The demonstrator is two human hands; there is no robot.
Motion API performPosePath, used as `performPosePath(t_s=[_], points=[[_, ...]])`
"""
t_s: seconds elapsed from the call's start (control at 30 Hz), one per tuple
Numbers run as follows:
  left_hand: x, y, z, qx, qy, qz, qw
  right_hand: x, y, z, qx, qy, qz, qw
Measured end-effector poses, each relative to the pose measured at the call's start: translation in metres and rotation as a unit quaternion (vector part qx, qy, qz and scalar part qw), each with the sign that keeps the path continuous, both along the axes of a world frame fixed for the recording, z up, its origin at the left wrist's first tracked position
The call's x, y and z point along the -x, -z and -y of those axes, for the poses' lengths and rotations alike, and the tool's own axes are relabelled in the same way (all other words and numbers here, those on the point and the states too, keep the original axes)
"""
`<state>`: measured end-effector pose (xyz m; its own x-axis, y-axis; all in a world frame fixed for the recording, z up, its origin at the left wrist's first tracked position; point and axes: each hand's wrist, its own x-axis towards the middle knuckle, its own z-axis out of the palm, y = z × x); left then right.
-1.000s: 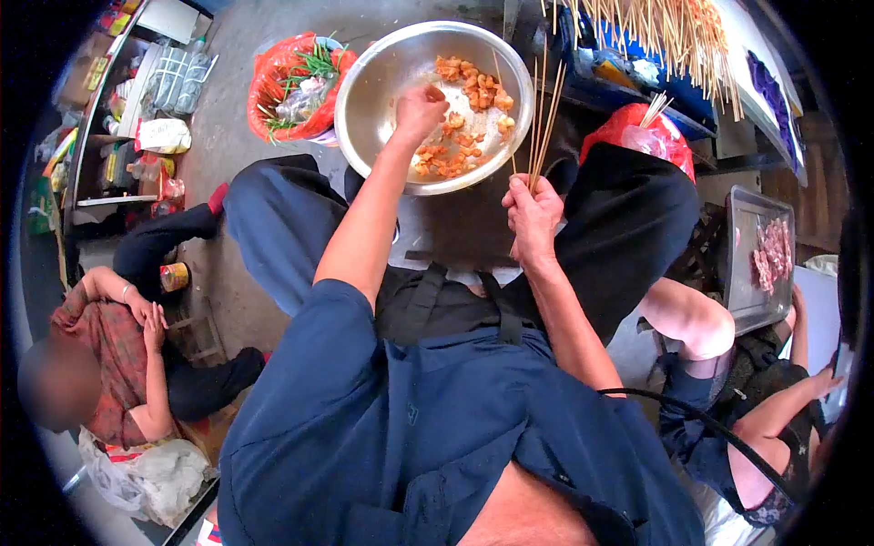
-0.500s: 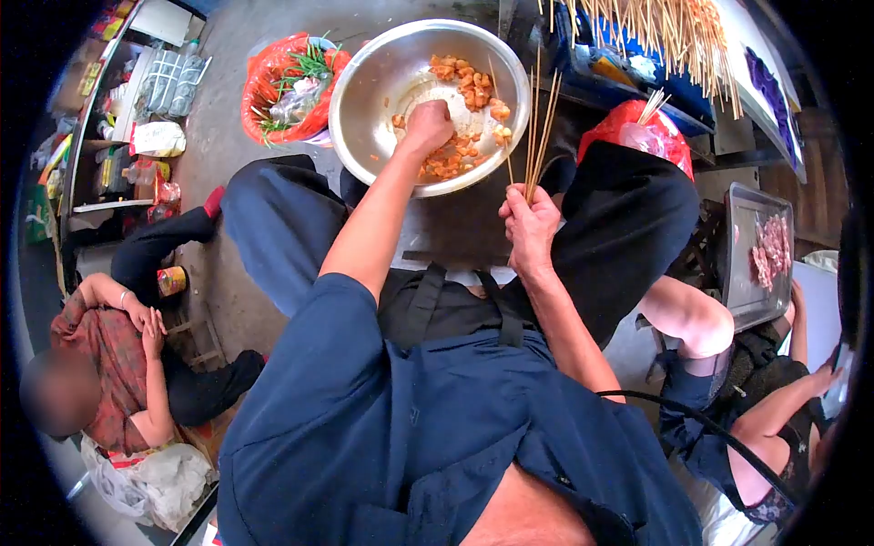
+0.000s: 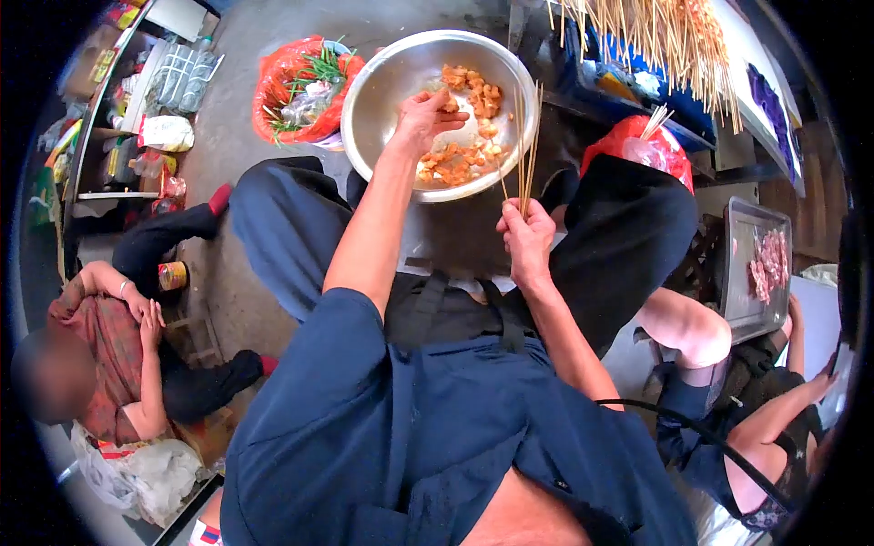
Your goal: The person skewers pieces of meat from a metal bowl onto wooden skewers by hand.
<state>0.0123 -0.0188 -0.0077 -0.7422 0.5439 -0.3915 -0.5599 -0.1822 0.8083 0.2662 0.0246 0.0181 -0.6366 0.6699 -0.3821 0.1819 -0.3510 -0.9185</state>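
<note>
A wide metal bowl [image 3: 375, 84] holds chunks of orange-coated food [image 3: 482, 96] along its far, right and near sides. Inside it, my left hand [image 3: 430, 120] is palm partly up, with an orange piece between thumb and fingers. My right hand [image 3: 526, 238], just outside the bowl's near right rim, is closed round the lower ends of several thin wooden sticks [image 3: 529, 164]. One stick leans left over the rim, and pale and orange pieces appear to be threaded on it.
A red bag with green stalks [image 3: 305, 96] stands left of the bowl. At right are a red bag [image 3: 628, 146], a blue crate [image 3: 678, 114], many skewers [image 3: 655, 45] above it and a meat tray [image 3: 742, 264]. One person [image 3: 114, 364] sits at left, another [image 3: 765, 419] at right.
My left hand has lifted from the food, moved a little toward the far side and turned its fingers up around a piece. The sticks in my right hand stand closer together.
</note>
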Motion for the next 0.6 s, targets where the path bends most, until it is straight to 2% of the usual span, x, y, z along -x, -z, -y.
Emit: performPosePath(t_s=[0.03, 0.2, 0.4, 0.6], points=[[0.0, -0.004, 0.002, -0.042, 0.006, 0.015, 0.999, 0.0, 0.001, 0.001, -0.016, -0.012, -0.003, 1.0], [0.005, -0.01, -0.001, -0.079, -0.001, 0.035, 0.996, -0.001, -0.004, 0.003, -0.05, -0.038, 0.019, 0.998], [0.004, -0.023, 0.0, -0.177, -0.016, 0.064, 0.982, -0.001, -0.002, 0.004, -0.065, -0.046, 0.012, 0.997], [0.007, -0.029, 0.001, -0.177, -0.032, 0.041, 0.983, -0.001, 0.0, 0.004, -0.087, -0.054, 0.018, 0.995]])
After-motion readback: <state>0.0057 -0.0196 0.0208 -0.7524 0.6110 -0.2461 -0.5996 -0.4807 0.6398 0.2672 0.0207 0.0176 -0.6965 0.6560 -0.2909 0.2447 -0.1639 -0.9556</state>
